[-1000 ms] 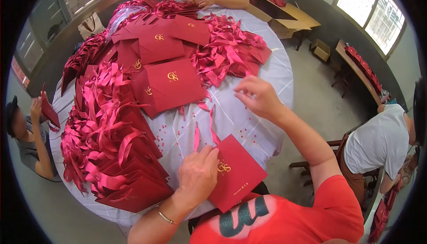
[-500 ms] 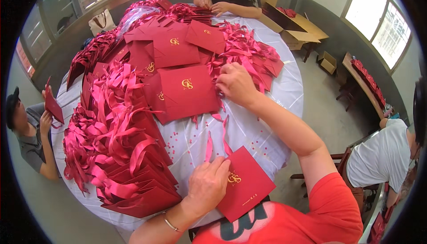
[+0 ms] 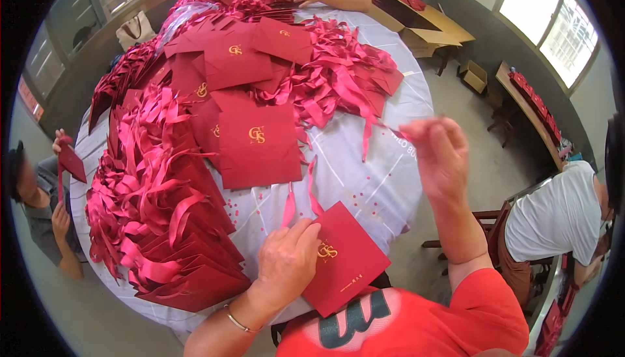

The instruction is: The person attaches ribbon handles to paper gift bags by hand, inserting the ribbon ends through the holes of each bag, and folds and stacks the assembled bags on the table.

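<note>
One red bag (image 3: pixel 351 256) is in the left hand (image 3: pixel 285 258).

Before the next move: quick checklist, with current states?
1. Left hand on the red bag: ok, fingers over its upper-left edge.
2. Ribbon tails beyond that bag's far edge untangled: ok, two lie apart.
3. Right hand gripping a ribbon: cannot tell, fingertips blurred.
4. Standing bags at left apart from the held bag: ok, gap visible.
5. Tablecloth free of specks: not ok, pink specks scattered.
</note>
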`<action>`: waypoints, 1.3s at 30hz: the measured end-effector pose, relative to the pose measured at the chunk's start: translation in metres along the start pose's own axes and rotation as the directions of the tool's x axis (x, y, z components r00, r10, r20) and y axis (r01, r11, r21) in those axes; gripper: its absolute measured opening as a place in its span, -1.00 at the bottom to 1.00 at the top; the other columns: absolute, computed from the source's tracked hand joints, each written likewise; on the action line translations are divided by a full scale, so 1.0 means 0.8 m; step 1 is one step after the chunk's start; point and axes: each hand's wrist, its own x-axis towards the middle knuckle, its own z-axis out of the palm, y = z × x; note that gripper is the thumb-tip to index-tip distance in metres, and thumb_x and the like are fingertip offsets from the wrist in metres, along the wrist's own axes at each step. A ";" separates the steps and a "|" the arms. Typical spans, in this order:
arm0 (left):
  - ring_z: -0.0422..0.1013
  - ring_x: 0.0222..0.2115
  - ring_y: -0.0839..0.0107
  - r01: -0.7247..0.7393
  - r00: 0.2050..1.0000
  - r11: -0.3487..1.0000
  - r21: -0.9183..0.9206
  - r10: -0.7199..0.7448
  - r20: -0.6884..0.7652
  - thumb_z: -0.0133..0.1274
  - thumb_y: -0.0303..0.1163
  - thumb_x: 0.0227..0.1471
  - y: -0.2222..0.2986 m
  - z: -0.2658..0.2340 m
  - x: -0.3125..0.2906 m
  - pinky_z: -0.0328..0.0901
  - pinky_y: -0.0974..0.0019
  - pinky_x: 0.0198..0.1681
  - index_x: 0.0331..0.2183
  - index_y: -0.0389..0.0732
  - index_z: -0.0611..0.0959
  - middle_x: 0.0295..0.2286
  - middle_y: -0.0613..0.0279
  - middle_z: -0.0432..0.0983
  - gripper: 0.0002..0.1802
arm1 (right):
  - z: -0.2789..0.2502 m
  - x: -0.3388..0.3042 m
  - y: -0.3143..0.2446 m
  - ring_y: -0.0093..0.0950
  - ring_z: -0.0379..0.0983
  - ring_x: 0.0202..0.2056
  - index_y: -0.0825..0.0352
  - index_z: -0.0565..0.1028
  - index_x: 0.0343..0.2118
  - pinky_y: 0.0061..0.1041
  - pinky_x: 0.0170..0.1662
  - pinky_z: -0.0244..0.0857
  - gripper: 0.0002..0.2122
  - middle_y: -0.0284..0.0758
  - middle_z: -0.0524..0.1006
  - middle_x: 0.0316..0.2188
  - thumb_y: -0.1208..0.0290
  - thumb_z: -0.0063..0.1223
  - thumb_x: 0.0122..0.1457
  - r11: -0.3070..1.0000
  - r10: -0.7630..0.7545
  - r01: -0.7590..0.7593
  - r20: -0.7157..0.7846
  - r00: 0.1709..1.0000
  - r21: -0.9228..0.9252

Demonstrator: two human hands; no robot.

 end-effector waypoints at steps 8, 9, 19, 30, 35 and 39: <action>0.44 -0.46 0.21 -0.060 0.998 0.995 0.078 0.059 0.011 0.12 -0.50 -0.13 0.006 0.000 0.003 0.33 0.20 -0.37 -0.29 -0.24 0.60 -0.35 0.14 0.51 -0.76 | -0.002 -0.045 -0.038 -0.45 0.54 -0.34 0.50 0.48 -0.21 -0.47 -0.19 0.45 -0.87 -0.21 0.56 -0.36 0.70 -0.01 0.18 0.986 0.093 -0.074 0.124 0.988 -0.148; 0.43 -0.46 0.21 -0.065 0.998 0.993 0.098 0.064 0.008 0.11 -0.50 -0.13 0.007 0.000 0.004 0.33 0.21 -0.37 -0.29 -0.24 0.60 -0.36 0.15 0.50 -0.76 | -0.003 -0.050 -0.031 -0.47 0.54 -0.34 0.50 0.48 -0.21 -0.47 -0.19 0.45 -0.88 -0.23 0.56 -0.36 0.68 0.01 0.18 0.978 0.145 -0.127 0.100 0.984 -0.162; 0.52 -0.53 0.21 0.156 0.980 0.986 -0.051 -0.149 0.131 0.13 -0.52 -0.07 0.018 -0.010 0.019 0.37 0.22 -0.47 -0.19 -0.25 0.57 -0.34 0.00 0.54 -0.69 | 0.021 -0.128 0.034 -0.38 0.50 -0.38 0.32 0.57 -0.36 -0.44 -0.36 0.39 -0.79 -0.33 0.52 -0.46 0.55 0.26 -0.14 0.645 -0.008 0.494 0.641 0.767 -0.583; 0.45 -0.69 0.49 0.825 0.564 0.300 -0.479 -0.472 0.677 -0.13 -0.52 0.16 0.003 -0.004 0.058 0.25 0.49 -0.70 -0.05 -0.47 0.41 -0.45 0.11 0.51 -0.67 | 0.019 -0.124 0.042 -0.38 0.49 -0.39 0.32 0.56 -0.35 -0.45 -0.38 0.39 -0.75 -0.34 0.49 -0.47 0.55 0.31 -0.18 0.644 -0.035 0.510 0.644 0.764 -0.570; 0.37 -0.71 0.58 0.846 0.531 0.222 -0.485 -0.425 0.733 -0.10 -0.50 0.18 -0.011 -0.001 0.054 0.19 0.52 -0.71 -0.11 -0.43 0.44 -0.45 0.21 0.49 -0.74 | 0.019 -0.121 0.044 -0.37 0.50 -0.40 0.34 0.57 -0.35 -0.45 -0.40 0.38 -0.74 -0.31 0.52 -0.47 0.56 0.34 -0.17 0.706 -0.006 0.439 0.616 0.788 -0.555; 0.29 -0.72 0.64 0.831 0.541 0.129 -0.541 -0.410 0.734 -0.10 -0.50 0.18 -0.008 0.010 0.047 0.16 0.52 -0.70 -0.14 -0.38 0.47 -0.49 0.29 0.47 -0.78 | 0.018 -0.122 0.046 -0.36 0.51 -0.44 0.35 0.58 -0.37 -0.46 -0.42 0.36 -0.78 -0.27 0.54 -0.50 0.58 0.35 -0.15 0.789 0.029 0.302 0.523 0.852 -0.535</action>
